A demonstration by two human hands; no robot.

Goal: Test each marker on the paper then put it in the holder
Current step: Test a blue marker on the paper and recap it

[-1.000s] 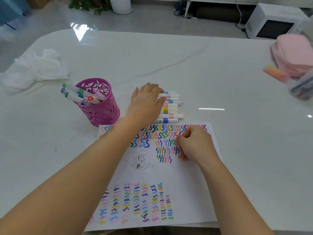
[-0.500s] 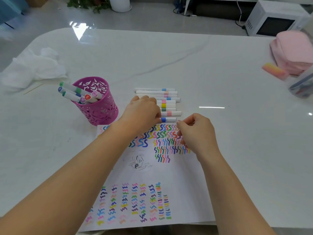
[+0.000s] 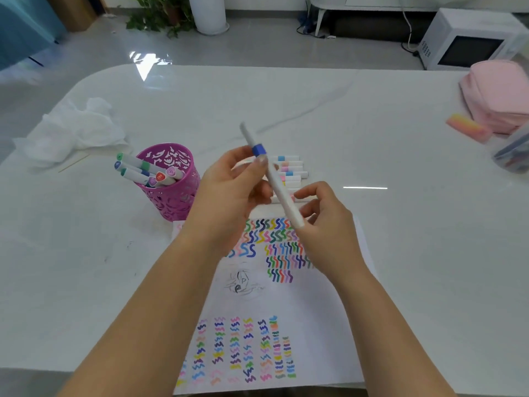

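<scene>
The left hand [image 3: 229,193] pinches the blue-banded marker [image 3: 282,193] above the top edge of the paper [image 3: 315,305] — its length slanting from far left down to near right — so the near end lies just beside the right hand [image 3: 326,224], whose loosely curled fingers hold nothing.

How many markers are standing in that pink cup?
6 markers: three lean out over the cup rim, three more show red, pink and purple ends inside. Others may be hidden deeper.
</scene>
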